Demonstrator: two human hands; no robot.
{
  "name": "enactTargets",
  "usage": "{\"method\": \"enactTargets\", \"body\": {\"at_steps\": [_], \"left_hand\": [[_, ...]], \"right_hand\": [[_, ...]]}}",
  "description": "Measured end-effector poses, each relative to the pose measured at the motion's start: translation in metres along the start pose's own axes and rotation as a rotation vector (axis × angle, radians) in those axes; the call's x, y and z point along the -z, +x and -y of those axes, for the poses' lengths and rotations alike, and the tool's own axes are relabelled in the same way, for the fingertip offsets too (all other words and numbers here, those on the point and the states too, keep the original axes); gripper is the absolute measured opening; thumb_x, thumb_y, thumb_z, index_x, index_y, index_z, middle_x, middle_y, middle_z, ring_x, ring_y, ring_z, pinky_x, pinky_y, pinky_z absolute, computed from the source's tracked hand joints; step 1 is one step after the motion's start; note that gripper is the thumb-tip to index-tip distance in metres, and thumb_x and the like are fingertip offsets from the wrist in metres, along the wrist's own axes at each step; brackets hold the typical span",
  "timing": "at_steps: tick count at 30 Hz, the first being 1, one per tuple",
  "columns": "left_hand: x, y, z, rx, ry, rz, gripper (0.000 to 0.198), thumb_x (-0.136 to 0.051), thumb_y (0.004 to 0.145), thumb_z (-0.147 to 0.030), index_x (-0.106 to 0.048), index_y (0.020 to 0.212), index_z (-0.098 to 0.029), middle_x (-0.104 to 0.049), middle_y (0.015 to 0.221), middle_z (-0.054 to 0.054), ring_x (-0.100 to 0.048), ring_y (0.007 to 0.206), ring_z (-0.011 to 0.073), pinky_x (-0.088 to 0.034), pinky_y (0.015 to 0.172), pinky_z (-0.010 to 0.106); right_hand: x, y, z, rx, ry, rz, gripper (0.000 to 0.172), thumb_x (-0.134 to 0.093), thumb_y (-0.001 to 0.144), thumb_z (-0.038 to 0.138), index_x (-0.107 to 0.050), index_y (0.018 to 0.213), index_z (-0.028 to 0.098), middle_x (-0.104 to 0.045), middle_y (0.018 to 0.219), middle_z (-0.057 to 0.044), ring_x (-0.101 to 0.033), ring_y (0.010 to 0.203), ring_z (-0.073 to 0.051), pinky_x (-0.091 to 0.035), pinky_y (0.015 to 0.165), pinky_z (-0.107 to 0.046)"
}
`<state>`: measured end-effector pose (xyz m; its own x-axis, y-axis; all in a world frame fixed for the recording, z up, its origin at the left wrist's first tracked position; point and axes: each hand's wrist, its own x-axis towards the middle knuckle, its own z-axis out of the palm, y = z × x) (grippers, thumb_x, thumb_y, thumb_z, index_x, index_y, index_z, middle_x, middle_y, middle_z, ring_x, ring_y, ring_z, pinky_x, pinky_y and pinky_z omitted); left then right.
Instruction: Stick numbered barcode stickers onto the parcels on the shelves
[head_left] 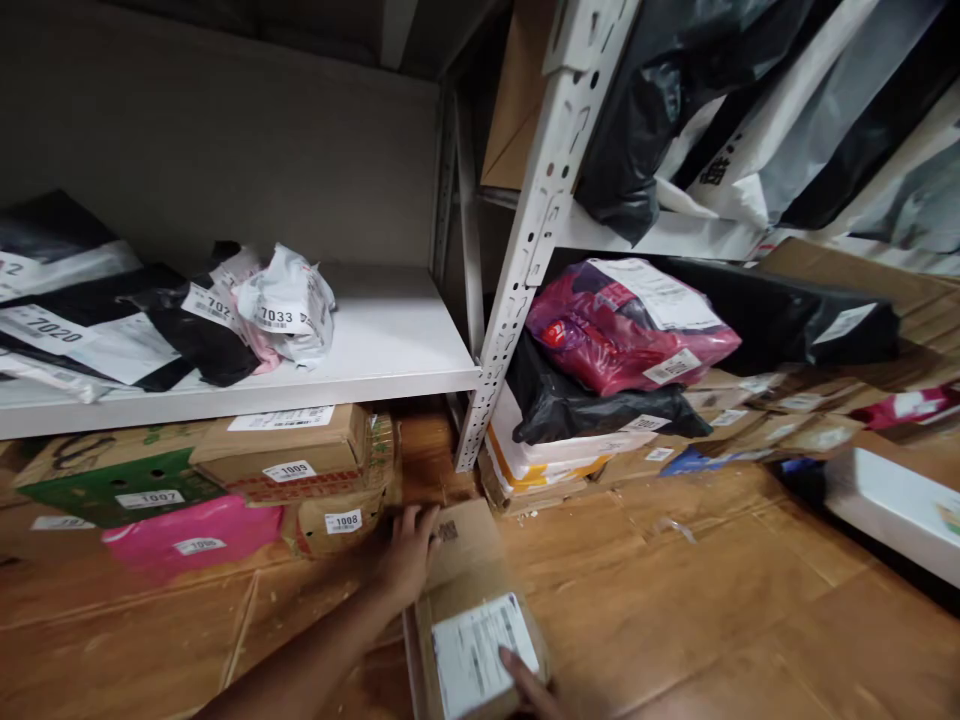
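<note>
A long brown cardboard box point(469, 570) with a white shipping label point(484, 655) lies low over the wooden floor, angled toward the shelf. My left hand point(411, 550) grips its far left edge, fingers bent over the top. Of my right hand point(529, 680), only a thumb or finger shows, resting across the label by the box's near right edge; the rest is outside the picture. To the left of my left hand sits a carton labelled 1008 point(341, 520), below another carton labelled 1009 point(292, 455).
A white shelf point(390, 320) carries bagged parcels point(289, 305) at left. The perforated metal post point(525, 240) stands ahead. Right of it are a pink-red parcel point(630, 325) on a black bag point(585, 400). A pink parcel point(195, 535) and a white box point(892, 515) are on the floor point(675, 610).
</note>
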<state>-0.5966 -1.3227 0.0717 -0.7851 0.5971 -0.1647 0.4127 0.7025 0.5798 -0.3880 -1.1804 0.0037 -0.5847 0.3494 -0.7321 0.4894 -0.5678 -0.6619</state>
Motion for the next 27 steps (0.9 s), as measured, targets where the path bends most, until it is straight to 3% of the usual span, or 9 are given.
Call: {"method": "enactTargets", "body": {"at_steps": [4, 7, 10, 12, 14, 16, 18, 21, 27], "left_hand": [[0.023, 0.016, 0.004, -0.198, 0.032, -0.010, 0.052, -0.049, 0.081, -0.017, -0.047, 0.132, -0.026, -0.027, 0.149, 0.008, -0.017, 0.140, 0.0269, -0.019, 0.115, 0.047], [0.025, -0.004, 0.005, -0.300, 0.084, 0.067, 0.065, -0.065, 0.072, -0.044, -0.050, 0.131, -0.021, -0.028, 0.150, 0.015, -0.014, 0.141, 0.0338, -0.016, 0.115, 0.052], [0.022, -0.028, 0.002, -0.279, 0.155, 0.142, 0.100, -0.071, 0.057, -0.061, -0.039, 0.139, -0.013, -0.026, 0.151, 0.022, -0.016, 0.139, 0.0402, -0.019, 0.113, 0.056], [0.024, -0.030, -0.005, -0.271, 0.229, 0.147, 0.098, -0.070, 0.057, -0.062, -0.042, 0.137, -0.013, -0.036, 0.146, 0.022, -0.027, 0.134, 0.0414, -0.022, 0.111, 0.057], [0.031, -0.013, -0.014, -0.287, 0.318, 0.106, 0.069, -0.060, 0.071, -0.055, -0.054, 0.126, -0.014, -0.052, 0.132, 0.021, -0.041, 0.124, 0.0383, -0.026, 0.108, 0.055], [0.041, 0.020, -0.021, -0.280, 0.371, 0.030, 0.046, -0.048, 0.083, -0.039, -0.058, 0.118, -0.011, -0.057, 0.123, 0.020, -0.045, 0.120, 0.0340, -0.026, 0.108, 0.050], [0.049, 0.055, -0.023, -0.245, 0.382, -0.020, 0.057, -0.052, 0.081, -0.034, -0.046, 0.130, -0.005, -0.044, 0.137, 0.022, -0.031, 0.133, 0.0339, -0.018, 0.112, 0.047], [0.051, 0.090, -0.018, -0.187, 0.379, -0.038, 0.072, -0.056, 0.078, -0.046, -0.040, 0.134, -0.003, -0.046, 0.135, 0.022, -0.036, 0.129, 0.0345, -0.021, 0.111, 0.043], [0.044, 0.089, -0.008, -0.057, 0.419, -0.099, 0.071, -0.043, 0.081, -0.059, -0.053, 0.118, 0.001, -0.051, 0.123, 0.025, -0.044, 0.118, 0.0375, -0.032, 0.102, 0.043]], "right_hand": [[-0.069, 0.018, 0.031, -0.027, 0.177, 0.026, 0.089, -0.084, 0.043, 0.057, -0.054, 0.115, 0.014, -0.072, 0.098, -0.010, -0.067, 0.095, -0.029, -0.059, 0.076, -0.034], [-0.089, 0.029, 0.056, 0.009, 0.132, 0.077, 0.082, -0.082, 0.048, 0.056, -0.054, 0.111, 0.012, -0.072, 0.091, -0.008, -0.069, 0.081, -0.022, -0.058, 0.071, -0.029], [-0.083, 0.033, 0.071, 0.030, -0.015, 0.134, 0.077, -0.080, 0.053, 0.056, -0.053, 0.112, 0.014, -0.072, 0.088, -0.007, -0.069, 0.073, -0.018, -0.056, 0.069, -0.028], [-0.075, 0.032, 0.075, 0.052, -0.103, 0.114, 0.080, -0.082, 0.051, 0.055, -0.049, 0.114, 0.019, -0.071, 0.086, -0.004, -0.068, 0.067, -0.017, -0.056, 0.067, -0.028], [-0.071, 0.031, 0.074, 0.053, -0.159, 0.095, 0.079, -0.082, 0.051, 0.056, -0.046, 0.113, 0.022, -0.070, 0.082, -0.001, -0.067, 0.062, -0.015, -0.055, 0.065, -0.029], [-0.074, 0.032, 0.069, 0.019, -0.191, 0.063, 0.074, -0.077, 0.053, 0.062, -0.049, 0.108, 0.020, -0.067, 0.072, 0.000, -0.066, 0.059, -0.015, -0.054, 0.063, -0.029], [-0.079, 0.034, 0.062, -0.008, -0.206, 0.025, 0.072, -0.071, 0.056, 0.069, -0.053, 0.103, 0.017, -0.064, 0.065, 0.000, -0.066, 0.058, -0.015, -0.053, 0.060, -0.027], [-0.085, 0.036, 0.056, -0.018, -0.215, -0.003, 0.073, -0.067, 0.058, 0.072, -0.054, 0.104, 0.016, -0.064, 0.063, -0.001, -0.065, 0.058, -0.015, -0.051, 0.056, -0.025], [-0.083, 0.027, 0.071, 0.057, -0.264, 0.035, 0.076, -0.076, 0.054, 0.061, -0.047, 0.111, 0.020, -0.067, 0.068, 0.000, -0.060, 0.050, -0.012, -0.053, 0.054, -0.027]]}}
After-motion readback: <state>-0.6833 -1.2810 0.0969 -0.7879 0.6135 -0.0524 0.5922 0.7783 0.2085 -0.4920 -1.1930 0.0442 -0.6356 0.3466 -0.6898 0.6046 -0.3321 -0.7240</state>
